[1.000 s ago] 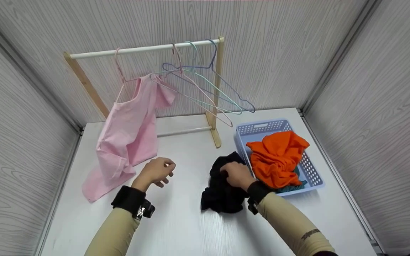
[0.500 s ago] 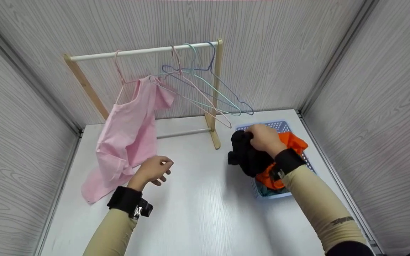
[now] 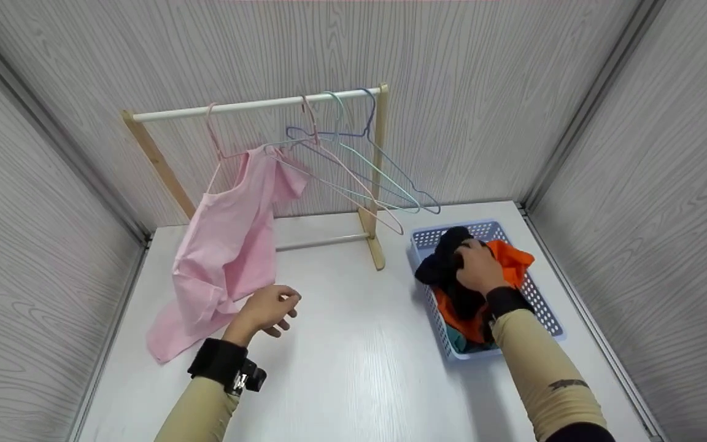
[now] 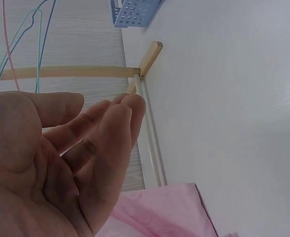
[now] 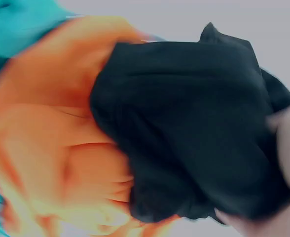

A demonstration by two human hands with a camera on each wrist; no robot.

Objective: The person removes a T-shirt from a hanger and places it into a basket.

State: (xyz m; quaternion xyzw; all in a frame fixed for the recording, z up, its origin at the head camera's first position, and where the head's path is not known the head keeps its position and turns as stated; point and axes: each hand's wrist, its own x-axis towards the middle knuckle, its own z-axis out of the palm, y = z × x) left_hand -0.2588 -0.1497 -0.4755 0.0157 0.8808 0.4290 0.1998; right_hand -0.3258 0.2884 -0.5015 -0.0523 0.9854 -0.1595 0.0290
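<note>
My right hand [image 3: 477, 267] grips a bunched black garment [image 3: 438, 268] over the blue perforated basket [image 3: 547, 316]. Beneath the black cloth lies a crumpled orange garment [image 3: 513, 261], and a bit of teal cloth [image 3: 456, 339] shows under that. The right wrist view has the black garment large in the middle, overlapping the orange one, with part of the hand at the right edge. My left hand [image 3: 264, 310] is held over the table with its fingers loosely curled and nothing in them, beside the pink garment [image 3: 224, 245].
At the back stands a clothes rack with a white rail [image 3: 249, 105] and wooden legs. The pink garment hangs there on a pink hanger [image 3: 212, 138], its lower end on the table. Further right on the rail hang pink, mint [image 3: 384, 170] and purple [image 3: 370, 116] hangers.
My right hand has lifted the black garment off the table and carried it right, onto the orange one in the basket. The left hand has stayed in place.
</note>
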